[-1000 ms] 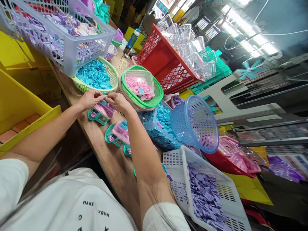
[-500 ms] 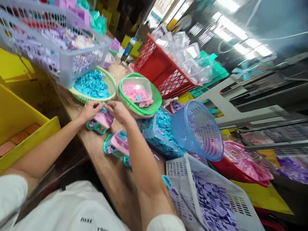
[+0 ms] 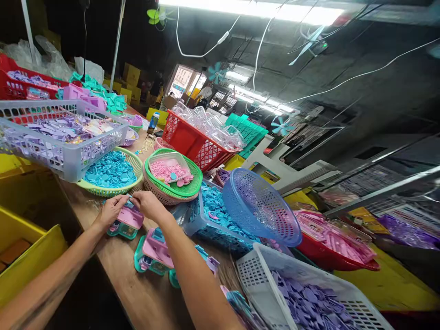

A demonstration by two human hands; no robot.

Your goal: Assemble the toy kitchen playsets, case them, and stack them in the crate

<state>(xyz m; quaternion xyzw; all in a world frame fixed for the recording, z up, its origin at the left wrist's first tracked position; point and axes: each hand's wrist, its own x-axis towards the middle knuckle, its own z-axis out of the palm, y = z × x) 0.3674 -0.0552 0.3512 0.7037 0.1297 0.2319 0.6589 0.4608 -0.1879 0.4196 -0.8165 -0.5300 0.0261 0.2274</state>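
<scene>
Both my hands meet over a pink and teal plastic toy vehicle (image 3: 129,218) at the near edge of the bench. My left hand (image 3: 112,211) is closed in a pinch at the toy's far end. Fingertips of my right hand (image 3: 148,204) are pinched together right beside it. A bit of blue shows at the fingertips; whether it is a loose part or part of the toy I cannot tell. A second toy vehicle (image 3: 156,250) of the same kind stands closer to me, and others are partly hidden behind my right forearm.
Beyond my hands are a yellow-green basket (image 3: 138,168) of blue discs and a green basket (image 3: 196,176) holding a tub of pink parts. A blue crate (image 3: 209,225), a tilted blue basket (image 3: 263,208) and a grey crate (image 3: 256,266) line the right. A lilac crate (image 3: 74,158) overhangs the left edge.
The camera view has tilted up, so the bench sits lower and more ceiling shows. My hands stay pinched together at the same toy.
</scene>
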